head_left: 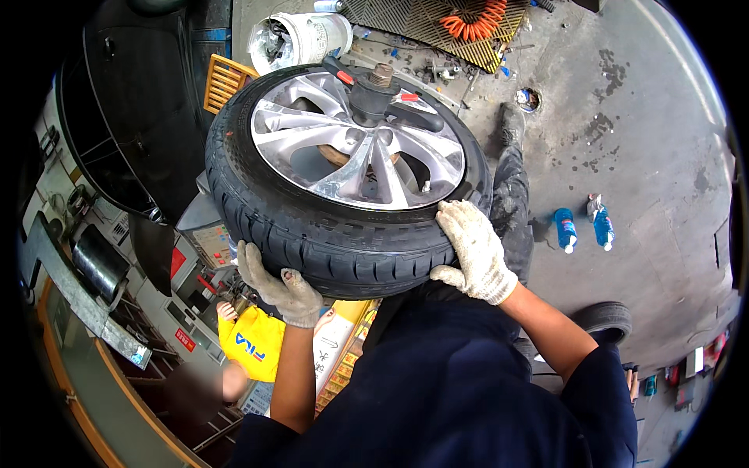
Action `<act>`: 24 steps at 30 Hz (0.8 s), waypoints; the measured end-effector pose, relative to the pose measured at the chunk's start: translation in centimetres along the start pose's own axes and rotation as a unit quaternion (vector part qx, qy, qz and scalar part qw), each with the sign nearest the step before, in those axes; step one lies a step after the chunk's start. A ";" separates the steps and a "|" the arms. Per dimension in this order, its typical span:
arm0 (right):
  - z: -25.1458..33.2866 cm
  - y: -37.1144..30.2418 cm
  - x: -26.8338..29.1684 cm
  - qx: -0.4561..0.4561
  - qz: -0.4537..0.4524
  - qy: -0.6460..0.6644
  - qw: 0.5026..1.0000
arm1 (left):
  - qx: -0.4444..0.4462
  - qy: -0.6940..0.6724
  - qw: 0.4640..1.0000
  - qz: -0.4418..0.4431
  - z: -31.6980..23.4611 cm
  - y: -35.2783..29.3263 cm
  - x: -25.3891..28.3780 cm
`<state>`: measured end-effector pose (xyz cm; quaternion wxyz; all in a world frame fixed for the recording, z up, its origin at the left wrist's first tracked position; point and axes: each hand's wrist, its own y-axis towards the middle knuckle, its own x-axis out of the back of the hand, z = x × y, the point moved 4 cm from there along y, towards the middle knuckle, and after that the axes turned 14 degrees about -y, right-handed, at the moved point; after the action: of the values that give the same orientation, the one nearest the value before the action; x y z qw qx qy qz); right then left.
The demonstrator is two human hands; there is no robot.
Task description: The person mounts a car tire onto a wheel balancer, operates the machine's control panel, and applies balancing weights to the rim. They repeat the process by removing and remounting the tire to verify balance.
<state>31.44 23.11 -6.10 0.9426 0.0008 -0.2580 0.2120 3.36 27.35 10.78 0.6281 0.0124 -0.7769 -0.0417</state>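
A black car tyre [328,249] on a silver alloy wheel rim [367,168] lies tilted in front of me. A black quick-release wing nut [373,101] sits at the hub on a threaded metal shaft [381,74]. My left hand [281,288], in a worn off-white work glove, is spread against the tread at the lower left, with a hole at one fingertip. My right hand [476,253], gloved alike, lies with fingers stretched over the sidewall at the lower right, its thumb against the tread. Neither hand wraps round the tyre.
A white bucket [316,37] of scraps stands beyond the wheel, near an orange coiled hose [474,22] on a mat. Two blue bottles [583,228] lie on the floor at right. A black car [133,101] stands left; a person in a yellow shirt [253,343] is lower left.
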 end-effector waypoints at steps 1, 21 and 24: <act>-0.7 -0.5 -0.1 -0.008 0.009 0.004 1.000 | 0.017 0.004 1.000 -0.001 0.3 0.0 -0.1; -1.2 2.1 0.2 -0.010 0.074 0.129 0.989 | 0.269 -0.272 0.923 0.044 18.3 9.5 0.9; 0.0 2.8 0.5 -0.010 0.058 0.143 0.988 | 0.307 -0.360 0.881 0.016 21.0 10.4 0.7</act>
<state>30.68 25.84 -6.18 0.9558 -0.0539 -0.1224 0.2620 -16.92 38.67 7.92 0.2702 0.1762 -0.9234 0.2081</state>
